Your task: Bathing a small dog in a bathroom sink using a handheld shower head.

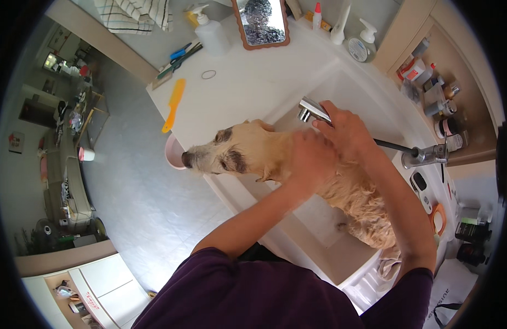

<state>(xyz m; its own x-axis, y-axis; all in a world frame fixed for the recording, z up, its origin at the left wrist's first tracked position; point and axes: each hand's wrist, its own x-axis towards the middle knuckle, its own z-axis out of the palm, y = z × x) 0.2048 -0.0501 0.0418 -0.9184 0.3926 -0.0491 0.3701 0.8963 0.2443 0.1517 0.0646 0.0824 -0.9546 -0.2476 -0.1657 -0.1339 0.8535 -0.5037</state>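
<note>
A wet, light-tan dog (355,203) stands in a white sink (319,236), its dark-patched head hanging over the front rim toward the left. My left hand (314,156) rests on the fur of its neck, smeared by motion, so its fingers cannot be made out. In my right hand (344,129) is a chrome faucet sprayer (315,109), held just above the neck. Its dark hose (395,146) runs to the chrome faucet base (425,157) on the right. I cannot make out any water coming from the nozzle.
A yellow comb (174,106) lies near the counter's left edge. Behind it are scissors (186,57), a white pump bottle (211,34) and a framed mirror (261,22). Shelved bottles (437,98) stand at the right. Below the dog's muzzle shows a pink bowl (174,152).
</note>
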